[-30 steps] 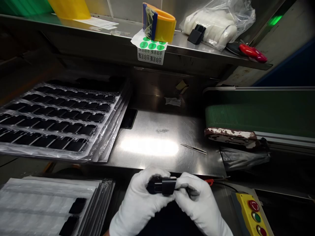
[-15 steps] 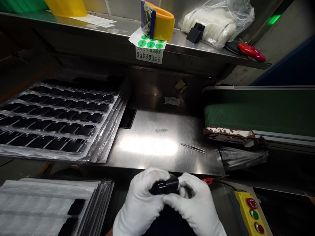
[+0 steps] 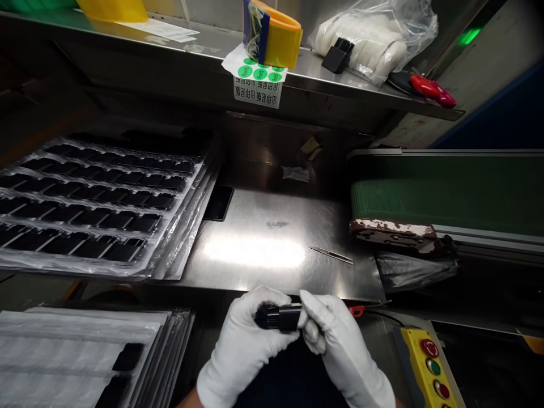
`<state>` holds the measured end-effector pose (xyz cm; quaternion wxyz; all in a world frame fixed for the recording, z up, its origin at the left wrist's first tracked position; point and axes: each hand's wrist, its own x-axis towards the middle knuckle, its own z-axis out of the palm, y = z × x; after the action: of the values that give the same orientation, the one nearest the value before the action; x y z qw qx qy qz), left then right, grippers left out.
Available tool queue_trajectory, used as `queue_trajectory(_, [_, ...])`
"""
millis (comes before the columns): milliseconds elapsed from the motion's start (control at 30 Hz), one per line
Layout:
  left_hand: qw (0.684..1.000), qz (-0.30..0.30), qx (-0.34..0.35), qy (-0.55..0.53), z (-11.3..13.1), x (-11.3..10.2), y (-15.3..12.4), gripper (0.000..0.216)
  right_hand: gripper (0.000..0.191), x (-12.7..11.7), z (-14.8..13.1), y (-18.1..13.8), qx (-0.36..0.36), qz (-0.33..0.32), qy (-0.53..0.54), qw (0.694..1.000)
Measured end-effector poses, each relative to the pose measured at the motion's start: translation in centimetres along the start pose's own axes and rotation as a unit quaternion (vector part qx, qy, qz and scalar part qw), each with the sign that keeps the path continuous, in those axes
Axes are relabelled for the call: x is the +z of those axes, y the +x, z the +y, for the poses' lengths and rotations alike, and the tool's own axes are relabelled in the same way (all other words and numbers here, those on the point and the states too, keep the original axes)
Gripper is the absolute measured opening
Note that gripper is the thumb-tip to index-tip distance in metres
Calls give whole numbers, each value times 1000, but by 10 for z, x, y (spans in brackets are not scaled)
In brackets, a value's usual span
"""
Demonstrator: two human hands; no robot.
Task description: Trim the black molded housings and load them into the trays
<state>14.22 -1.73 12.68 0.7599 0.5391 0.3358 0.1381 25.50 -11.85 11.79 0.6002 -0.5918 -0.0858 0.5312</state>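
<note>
My left hand point(image 3: 250, 334), in a white glove, is closed around a small black plastic housing point(image 3: 289, 318), shaped like a plug adapter with ridged slots on its left part. My right hand point(image 3: 335, 334), gloved too, has its fingers bent in against the housing's right end, with the index finger along the upper corner. Both hands are held just in front of the metal table's near edge. Part of the housing is hidden by the gloves. Tweezers point(image 3: 331, 255) lie on the metal table point(image 3: 263, 277) beyond the hands.
Left is a tray of black parts point(image 3: 85, 209), with stacked trays point(image 3: 76, 345) below. A phone point(image 3: 219, 203) lies beside the upper tray. On the right are a green conveyor belt point(image 3: 450, 190) and a yellow button box point(image 3: 429, 368). A shelf point(image 3: 204, 48) holds a tape roll point(image 3: 283, 42) and bagged gloves point(image 3: 374, 42).
My right thumb has come out from beneath the housing, and its fingers have shifted to the right end. The housing has turned slightly in my left hand.
</note>
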Motion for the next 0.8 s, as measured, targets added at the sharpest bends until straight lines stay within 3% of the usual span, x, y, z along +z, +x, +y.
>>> queue_trajectory(133, [998, 4, 43, 36, -6, -2, 0, 23, 38, 2, -4, -5, -14, 19, -94, 995])
queue_trajectory(267, [980, 1, 154, 129, -11, -7, 1, 31, 42, 2, -6, -7, -52, 64, -195, 977])
queue_trajectory(400, [922, 6, 318, 222, -13, -12, 2, 52, 45, -3, -3, -6, -5, 8, -94, 996])
queue_trajectory(467, [889, 17, 369, 272, -14, -13, 2, 50, 40, -5, -2, -6, 25, -31, -27, 999])
queue_trajectory(567, [889, 54, 341, 301, -17, -12, 3, 46, 38, -5, -1, -5, 19, -52, -15, 998])
queue_trajectory(800, [980, -1, 99, 173, -10, -7, 1, 62, 32, 3, -6, -7, -56, -6, -130, 990])
